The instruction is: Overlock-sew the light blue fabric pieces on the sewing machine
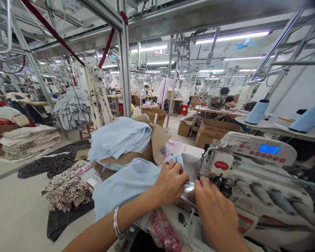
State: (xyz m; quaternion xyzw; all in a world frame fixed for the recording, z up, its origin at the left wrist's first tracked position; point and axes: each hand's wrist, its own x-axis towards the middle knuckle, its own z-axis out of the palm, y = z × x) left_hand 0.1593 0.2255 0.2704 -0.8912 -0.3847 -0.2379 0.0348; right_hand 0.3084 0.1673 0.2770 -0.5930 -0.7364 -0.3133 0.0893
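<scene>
Pale blue fabric point(126, 185): soft, loosely bunched in folds, sagging leftward, gathered end pinched upward.

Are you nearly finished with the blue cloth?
Partway, it seems. Done: nothing for sure, though the folded blue pile on brown paper may be sewn. In hand: the left hand pinches a blue cloth, and the right hand works beside the sewing machine. Left: that pile, if it is unsewn; I can't tell.
</scene>
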